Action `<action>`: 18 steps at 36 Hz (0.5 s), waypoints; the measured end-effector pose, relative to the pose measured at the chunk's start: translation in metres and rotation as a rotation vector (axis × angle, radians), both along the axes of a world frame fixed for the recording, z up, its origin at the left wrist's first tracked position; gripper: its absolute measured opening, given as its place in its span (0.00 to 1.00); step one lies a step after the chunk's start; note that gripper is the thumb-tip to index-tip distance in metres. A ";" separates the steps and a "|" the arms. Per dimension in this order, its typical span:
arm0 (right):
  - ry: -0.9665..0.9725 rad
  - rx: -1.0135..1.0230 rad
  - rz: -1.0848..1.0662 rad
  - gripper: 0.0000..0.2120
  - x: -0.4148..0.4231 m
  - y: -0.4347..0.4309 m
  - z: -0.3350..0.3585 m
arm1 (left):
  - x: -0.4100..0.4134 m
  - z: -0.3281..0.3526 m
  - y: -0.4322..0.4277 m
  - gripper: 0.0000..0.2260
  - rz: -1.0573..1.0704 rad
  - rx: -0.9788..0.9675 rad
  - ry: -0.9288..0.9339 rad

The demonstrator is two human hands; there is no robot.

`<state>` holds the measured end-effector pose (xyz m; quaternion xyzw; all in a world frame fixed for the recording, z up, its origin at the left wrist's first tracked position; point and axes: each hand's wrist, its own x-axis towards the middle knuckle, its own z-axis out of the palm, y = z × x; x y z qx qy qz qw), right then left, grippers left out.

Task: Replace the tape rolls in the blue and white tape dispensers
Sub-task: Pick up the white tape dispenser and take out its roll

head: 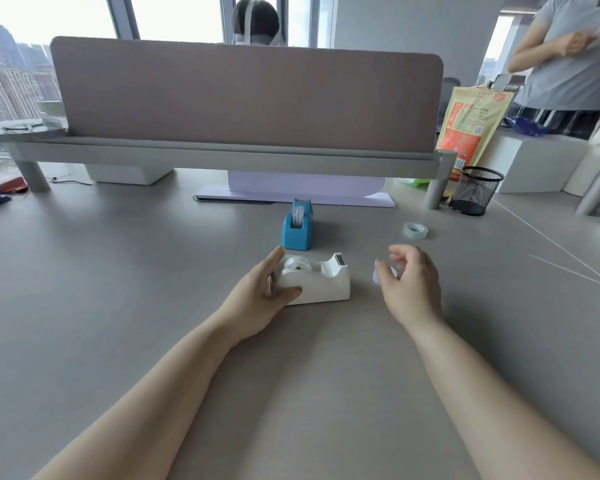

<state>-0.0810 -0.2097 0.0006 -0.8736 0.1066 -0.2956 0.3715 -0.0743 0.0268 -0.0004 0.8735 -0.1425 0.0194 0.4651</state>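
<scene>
The white tape dispenser [321, 284] lies on the grey desk [118, 289] in front of me, with a pale roll [297, 263] seated in it. My left hand [257, 296] grips its left end, thumb on the near side and fingers behind. My right hand [411, 284] is just to its right, curled over a small pale roll [376, 276] that is mostly hidden, with the thumb lying across it. Behind stands the blue tape dispenser [297, 233], a roll in its slot. A loose clear tape roll [415, 231] lies flat at the right rear.
A brown partition [246, 95] on a grey shelf crosses the back of the desk. A black mesh cup [475, 190] and an orange bag [471, 123] stand at the right rear. Thin white strings [551, 244] cross the desk's right side. A person [568, 50] stands at far right.
</scene>
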 end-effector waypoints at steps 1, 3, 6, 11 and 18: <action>-0.064 -0.055 0.015 0.15 -0.002 0.005 0.001 | -0.001 0.000 0.000 0.33 -0.002 0.001 -0.009; -0.187 -0.200 0.039 0.16 -0.006 0.016 0.004 | 0.000 -0.002 -0.001 0.33 -0.002 -0.035 -0.017; -0.263 -0.323 0.107 0.17 -0.012 0.035 0.011 | -0.001 -0.003 0.000 0.35 0.028 -0.122 -0.010; -0.340 -0.533 0.216 0.15 -0.015 0.060 0.018 | -0.001 -0.003 0.002 0.27 0.043 -0.152 -0.054; -0.324 -0.626 0.250 0.15 -0.011 0.071 0.021 | 0.003 -0.006 0.006 0.27 0.076 -0.070 -0.100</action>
